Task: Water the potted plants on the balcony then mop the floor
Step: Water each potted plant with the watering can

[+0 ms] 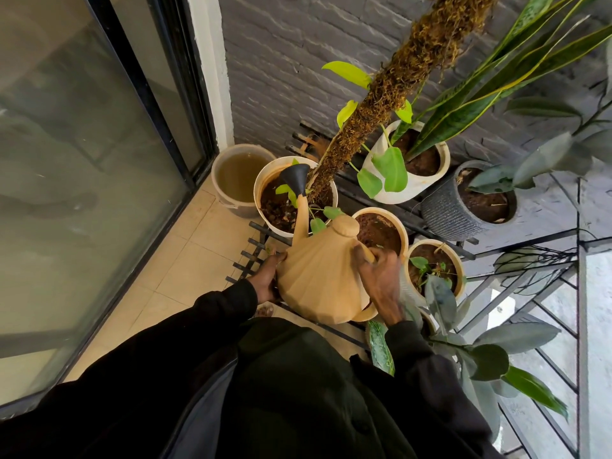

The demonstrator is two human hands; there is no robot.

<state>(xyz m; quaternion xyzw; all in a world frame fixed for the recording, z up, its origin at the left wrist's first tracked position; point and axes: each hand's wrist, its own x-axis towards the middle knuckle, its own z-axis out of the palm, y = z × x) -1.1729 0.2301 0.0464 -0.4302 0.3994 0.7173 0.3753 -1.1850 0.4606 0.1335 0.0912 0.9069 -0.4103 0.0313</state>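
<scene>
A tan faceted watering can [323, 279] with a black funnel-shaped spout head [296, 177] is tilted over a white pot [265, 187] that holds a tall moss pole [371, 114] and small green leaves. Water falls from the spout onto that pot's soil. My right hand [379, 279] grips the can's handle. My left hand [266, 276] supports the can's left side. Other pots stand close by: a cream pot [399, 228] behind the can and a cream pot with a seedling [458, 260] to its right.
A bucket of murky water [240, 173] stands in the corner by the sliding glass door [82, 193]. A white pot with a snake plant [440, 154] and a dark grey ribbed pot [443, 207] sit on a black metal rack [251, 256]. A railing [579, 293] is at right.
</scene>
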